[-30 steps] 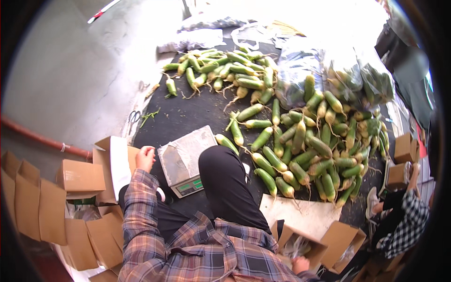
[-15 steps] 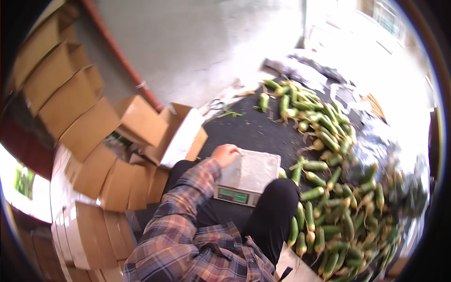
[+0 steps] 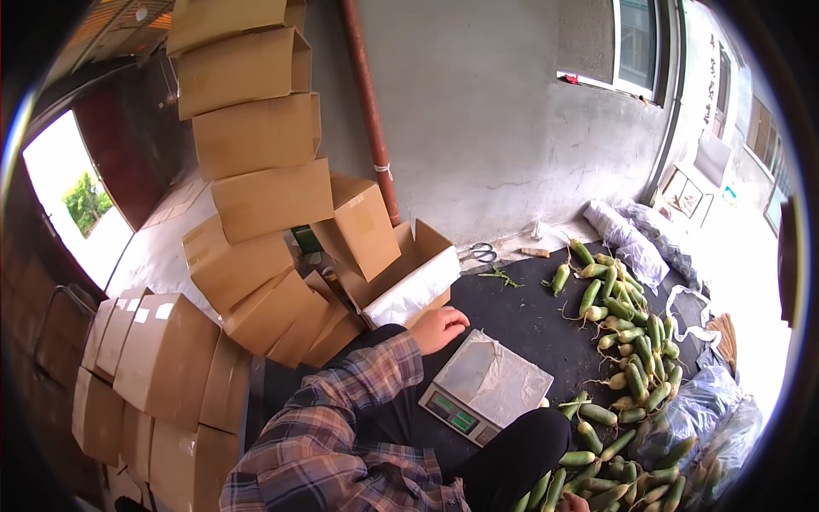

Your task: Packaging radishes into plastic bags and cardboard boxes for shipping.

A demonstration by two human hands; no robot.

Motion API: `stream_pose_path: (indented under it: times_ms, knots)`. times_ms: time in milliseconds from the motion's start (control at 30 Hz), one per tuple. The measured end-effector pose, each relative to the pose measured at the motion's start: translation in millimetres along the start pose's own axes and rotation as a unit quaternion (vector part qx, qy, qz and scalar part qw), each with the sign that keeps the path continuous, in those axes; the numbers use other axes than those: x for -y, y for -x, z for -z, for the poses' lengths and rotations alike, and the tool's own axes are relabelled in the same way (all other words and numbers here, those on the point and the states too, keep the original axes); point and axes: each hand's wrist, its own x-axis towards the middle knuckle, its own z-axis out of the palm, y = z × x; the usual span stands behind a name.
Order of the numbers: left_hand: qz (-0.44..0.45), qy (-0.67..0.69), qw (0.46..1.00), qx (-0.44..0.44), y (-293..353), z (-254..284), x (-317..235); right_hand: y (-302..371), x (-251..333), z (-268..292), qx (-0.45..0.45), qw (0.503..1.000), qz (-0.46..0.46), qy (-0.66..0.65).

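Observation:
My left hand (image 3: 439,329) hovers over the dark mat, between the open carton and the scale. Its fingers are loosely bent, and I see nothing in them. Just to its right sits a digital scale (image 3: 493,381) with a flat pan under a wrinkled clear covering and a green-lit display facing me. At the bottom edge a small part of my right hand (image 3: 573,503) shows beside the green radishes (image 3: 607,465); its fingers are mostly hidden. More green radishes (image 3: 636,333) with pale root ends lie heaped along the mat's right side.
An open carton (image 3: 414,273) with a white lining stands left of the mat. Stacked empty cartons (image 3: 256,128) rise behind it, and closed boxes (image 3: 162,358) stand at far left. Scissors (image 3: 484,253) lie by the wall. Plastic bags (image 3: 695,418) lie at right.
The view has swung up and to the left, showing more wall and cartons. My left hand has come off the scale's pan edge to its left. Part of my right hand now shows.

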Motion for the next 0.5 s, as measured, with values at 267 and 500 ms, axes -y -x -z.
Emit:
stream_pose_path:
  times_ms: [267, 500]
  knots:
    - [0.032, -0.086, 0.973, -0.212, 24, 118, 1, -64, 48, -2, 0.005, 0.987, 0.156, 0.02]
    - [0.034, -0.187, 0.892, -0.41, 60, 222, 16, -111, 128, -7, 0.09, 0.983, 0.145, -0.067]
